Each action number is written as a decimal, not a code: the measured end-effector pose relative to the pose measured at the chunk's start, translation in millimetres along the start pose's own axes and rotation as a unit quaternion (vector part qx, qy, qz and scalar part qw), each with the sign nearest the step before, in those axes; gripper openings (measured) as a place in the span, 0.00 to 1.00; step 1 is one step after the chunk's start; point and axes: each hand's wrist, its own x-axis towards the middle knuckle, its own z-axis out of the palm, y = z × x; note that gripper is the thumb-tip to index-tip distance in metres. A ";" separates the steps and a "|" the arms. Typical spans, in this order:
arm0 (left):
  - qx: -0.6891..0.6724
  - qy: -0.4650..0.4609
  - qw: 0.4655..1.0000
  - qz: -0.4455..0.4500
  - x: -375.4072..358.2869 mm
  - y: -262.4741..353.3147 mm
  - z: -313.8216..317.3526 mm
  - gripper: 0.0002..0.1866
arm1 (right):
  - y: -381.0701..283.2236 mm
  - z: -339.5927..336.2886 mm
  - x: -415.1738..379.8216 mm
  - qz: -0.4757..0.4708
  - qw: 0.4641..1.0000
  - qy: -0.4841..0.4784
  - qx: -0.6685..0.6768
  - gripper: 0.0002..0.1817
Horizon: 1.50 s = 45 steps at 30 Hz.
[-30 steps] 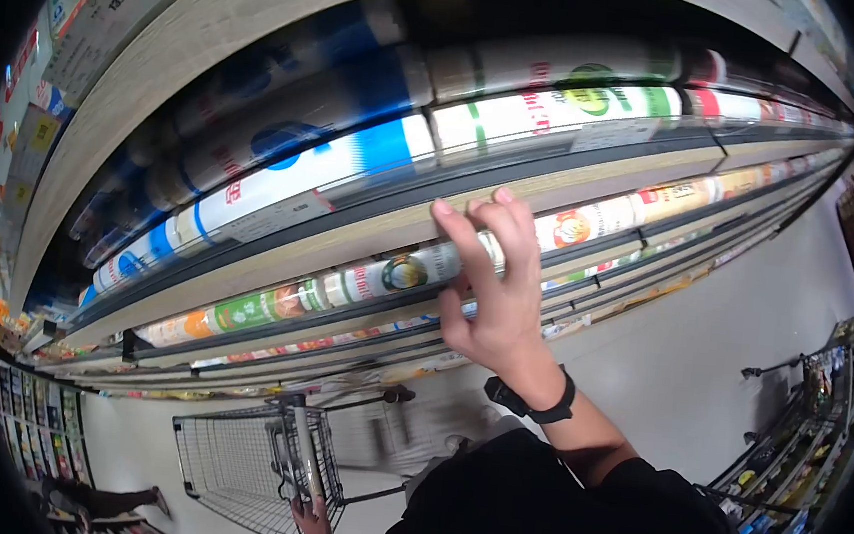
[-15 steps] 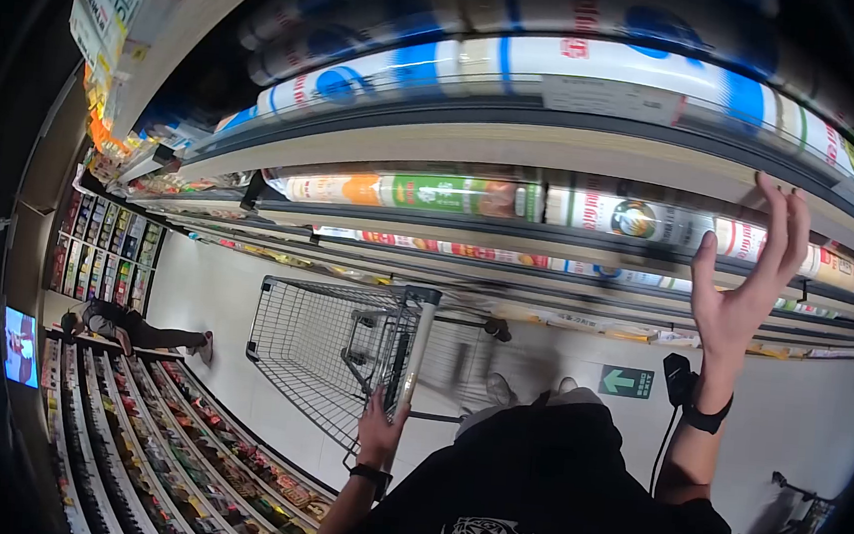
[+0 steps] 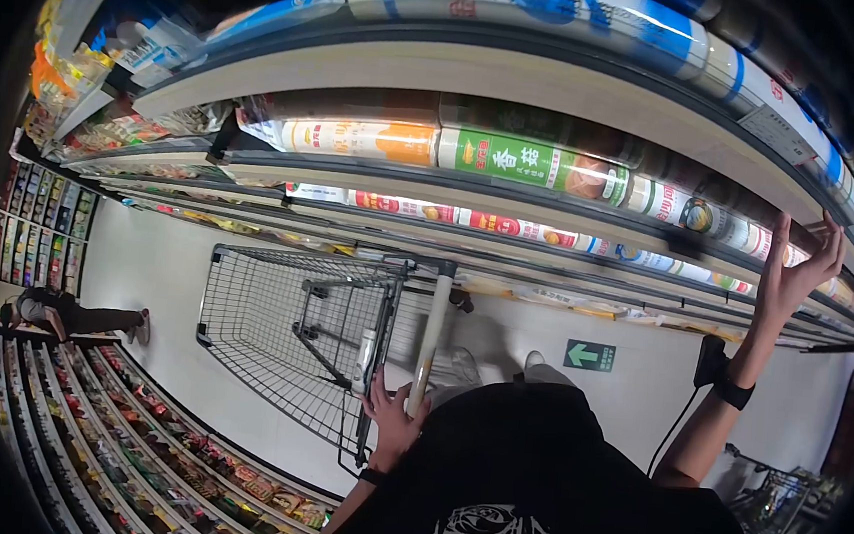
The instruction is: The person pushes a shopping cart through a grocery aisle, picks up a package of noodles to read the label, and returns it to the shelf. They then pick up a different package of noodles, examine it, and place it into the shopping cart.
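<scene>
My left hand (image 3: 394,427) is closed round the near end of the pale handle of a wire shopping cart (image 3: 291,332). The cart's basket shows bare mesh. On the right, my right hand (image 3: 795,276) is raised to the shelving, its fingers apart and the fingertips right at the underside of a shelf edge (image 3: 561,87). Nothing shows between its fingers. Close to it are cylindrical noodle packs, one white with a round food picture (image 3: 697,213). Further left lie a green pack (image 3: 501,160) and an orange-and-white pack (image 3: 357,141).
Above, large white-and-blue packs (image 3: 528,4) lie on the upper shelf. A person (image 3: 72,316) stands at the far left near racks of goods (image 3: 164,427). A green arrow sign (image 3: 590,355) is on the floor. Another cart (image 3: 779,506) stands at lower right.
The view has shifted, so shelf packs look sharper and the cart sits slightly further left. My right hand has moved right along the shelf; my left hand stays on the handle.
</scene>
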 end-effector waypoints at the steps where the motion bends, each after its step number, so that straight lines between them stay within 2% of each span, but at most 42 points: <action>1: -0.004 -0.003 1.000 0.002 1.5 -2.8 -0.9 0.28 | -6.1 0.0 -0.9 0.001 1.000 -0.010 0.001 0.37; 2: 0.005 -0.013 1.000 0.010 2.9 -8.4 -0.4 0.28 | -10.3 -1.2 -2.1 -0.002 0.999 -0.039 -0.022 0.38; 4: -0.016 -0.020 1.000 0.009 6.7 -6.6 -9.9 0.25 | -27.5 1.3 -7.2 0.062 0.996 -0.051 -0.037 0.38; 6: -0.010 -0.017 1.000 0.019 11.4 -14.5 -13.0 0.25 | -51.4 -3.5 -9.9 0.039 0.995 -0.068 -0.062 0.35; 8: -0.020 -0.019 0.999 0.015 16.5 -16.4 -20.7 0.24 | -69.6 -4.9 -24.3 0.088 0.990 -0.057 0.096 0.31; 9: -0.021 -0.012 0.999 0.021 19.0 -17.6 -23.2 0.24 | -89.2 -3.6 -32.0 0.056 0.989 -0.059 0.126 0.24; 11: -0.015 0.015 0.999 0.033 23.1 -24.8 -22.0 0.22 | -132.7 -4.2 -44.8 0.005 0.966 -0.234 0.108 0.15; 12: -0.013 0.023 0.999 0.037 24.8 -25.5 -24.8 0.21 | -140.7 7.4 -53.6 -0.044 0.930 -0.307 0.196 0.16; 13: -0.004 0.030 0.999 0.040 25.3 -27.4 -26.3 0.20 | -160.4 13.1 -58.3 -0.045 0.911 -0.369 0.178 0.18; 14: 0.002 0.033 0.998 0.044 25.3 -30.7 -27.1 0.19 | -173.8 22.9 -65.8 -0.051 0.901 -0.386 0.193 0.20; 18: 0.012 0.031 0.999 0.036 28.5 -36.4 -34.1 0.19 | -198.8 57.2 -80.9 -0.069 0.894 -0.381 0.226 0.30; 21: 0.020 0.046 0.998 0.036 31.0 -41.2 -36.6 0.20 | -210.4 60.6 -90.6 -0.132 0.899 -0.388 0.156 0.36; 24: 0.030 0.050 0.998 0.030 28.9 -44.8 -34.6 0.21 | -202.9 60.6 -95.5 -0.148 0.893 -0.399 0.144 0.40; 30: 0.063 0.055 0.996 0.012 26.7 -41.1 -33.4 0.20 | -192.3 58.7 -99.3 -0.133 0.896 -0.385 0.178 0.41; 31: 0.057 0.085 0.994 0.025 24.7 -50.1 -24.9 0.20 | -191.0 59.3 -100.9 -0.135 0.898 -0.380 0.176 0.42; 36: 0.101 0.046 0.994 -0.014 20.5 -33.1 -30.6 0.22 | -189.1 56.7 -108.8 -0.098 0.902 -0.376 0.191 0.41; 45: 0.094 0.081 0.992 0.003 14.0 -54.4 -25.5 0.20 | -176.9 62.1 -119.6 -0.061 0.902 -0.383 0.191 0.42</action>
